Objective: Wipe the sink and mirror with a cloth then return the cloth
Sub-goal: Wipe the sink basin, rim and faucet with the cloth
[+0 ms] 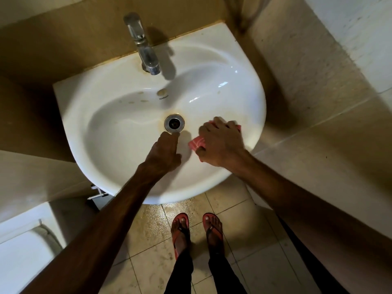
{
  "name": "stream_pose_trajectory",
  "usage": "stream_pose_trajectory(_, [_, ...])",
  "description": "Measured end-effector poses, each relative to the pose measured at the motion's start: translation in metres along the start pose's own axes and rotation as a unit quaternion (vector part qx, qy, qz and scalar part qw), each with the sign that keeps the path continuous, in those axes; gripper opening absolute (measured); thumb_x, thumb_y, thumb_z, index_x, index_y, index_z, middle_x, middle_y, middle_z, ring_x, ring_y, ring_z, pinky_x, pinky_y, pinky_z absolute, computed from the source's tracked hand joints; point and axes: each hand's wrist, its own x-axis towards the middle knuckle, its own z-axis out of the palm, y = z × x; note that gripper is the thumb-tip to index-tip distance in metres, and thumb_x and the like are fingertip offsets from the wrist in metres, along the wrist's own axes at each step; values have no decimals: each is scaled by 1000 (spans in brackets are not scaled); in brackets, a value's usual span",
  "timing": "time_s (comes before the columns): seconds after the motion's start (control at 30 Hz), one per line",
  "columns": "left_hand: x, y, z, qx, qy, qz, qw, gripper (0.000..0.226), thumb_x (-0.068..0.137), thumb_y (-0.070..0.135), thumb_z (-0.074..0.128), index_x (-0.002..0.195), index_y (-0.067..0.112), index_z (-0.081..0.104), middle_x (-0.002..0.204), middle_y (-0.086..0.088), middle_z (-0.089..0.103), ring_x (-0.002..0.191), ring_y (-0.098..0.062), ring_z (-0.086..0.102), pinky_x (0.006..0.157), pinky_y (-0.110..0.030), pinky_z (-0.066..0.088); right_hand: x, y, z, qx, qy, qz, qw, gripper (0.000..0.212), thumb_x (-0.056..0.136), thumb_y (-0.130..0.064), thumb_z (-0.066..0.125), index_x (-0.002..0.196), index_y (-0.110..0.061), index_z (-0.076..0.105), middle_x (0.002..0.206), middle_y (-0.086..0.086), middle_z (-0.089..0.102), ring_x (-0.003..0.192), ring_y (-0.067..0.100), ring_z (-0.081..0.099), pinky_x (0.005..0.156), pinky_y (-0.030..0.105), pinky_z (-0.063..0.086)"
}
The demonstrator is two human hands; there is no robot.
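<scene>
The right hand point(220, 143), centre right, curls its fingers over the one pink cloth point(196, 143) and presses it to the basin of the white sink point(70, 115). The left hand point(164, 153) holds nothing, its fingers stretched to the rim of the single drain point(174, 123). One tap point(144, 49) stands top centre. Two red sandals point(180, 216) rest on beige floor tiles point(148, 230) below.

**One of each fixture, two of each limb**

The view holds one white sink point(70, 115), with one chrome tap point(146, 54), one drain point(174, 123) and one overflow hole point(162, 92). There is one pink striped cloth point(197, 143). Two bare hands show, the left hand point(164, 153) and the right hand point(220, 143), and two red flip-flops point(180, 232).
</scene>
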Motion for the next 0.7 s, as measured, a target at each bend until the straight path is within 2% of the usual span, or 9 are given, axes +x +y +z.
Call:
stream_pose_trajectory(0.1, [0,3,-2,-4,-6,-1,1000,58,83,14,71,139,12,55,135,-16,51,121,-34,56,101,-37,45,-33,9,-7,-33,86,74,993,51,83,-51,46,108,-13,68,113,6,72,116,28,55,101,49,36])
stream_pose_trajectory(0.17, [2,6,-2,3,-13,-3,1000,56,84,13,69,139,15,55,139,-13,49,125,-33,55,102,-35,44,-48,9,-4,-16,140,112,984,48,83,-49,48,104,-11,69,111,7,71,115,28,56,101,49,37])
stream_pose_trajectory(0.23, [2,8,-1,6,-15,0,1000,56,85,11,67,140,15,55,141,-12,48,129,-31,53,104,-34,42,-61,2,-1,36,177,149,972,47,84,-47,52,112,-13,68,126,5,66,129,27,51,109,49,35])
stream_pose_trajectory(0.3, [3,8,-1,4,-11,2,1000,55,85,10,65,139,15,56,142,-11,49,131,-30,52,105,-33,41,-66,-11,3,89,213,199,952,48,82,-41,59,122,-14,65,149,6,54,147,28,39,119,51,30])
stream_pose_trajectory(0.4, [4,5,0,5,-13,10,1000,51,87,11,65,137,16,58,142,-10,49,132,-28,51,107,-33,40,-66,-38,12,185,265,300,898,57,80,-28,67,136,-15,59,170,15,27,159,36,20,126,56,27])
stream_pose_trajectory(0.47, [7,1,0,7,-25,24,999,51,87,15,67,137,15,58,142,-11,50,133,-28,50,109,-32,38,-67,-57,17,250,309,348,849,64,86,-21,68,147,-14,53,172,18,17,159,40,16,124,55,35])
stream_pose_trajectory(0.57, [8,-4,0,4,-25,38,999,50,87,19,67,136,15,60,140,-11,53,132,-27,51,109,-29,37,-74,-89,26,335,360,370,788,69,95,-16,65,159,-12,38,172,19,8,156,37,25,114,48,50])
stream_pose_trajectory(0.7, [6,-5,-1,14,-19,57,998,51,90,19,67,140,11,57,142,-13,51,133,-28,50,107,-29,37,-82,-135,33,408,347,407,739,76,100,-25,65,164,-15,26,171,18,3,151,37,35,98,46,61])
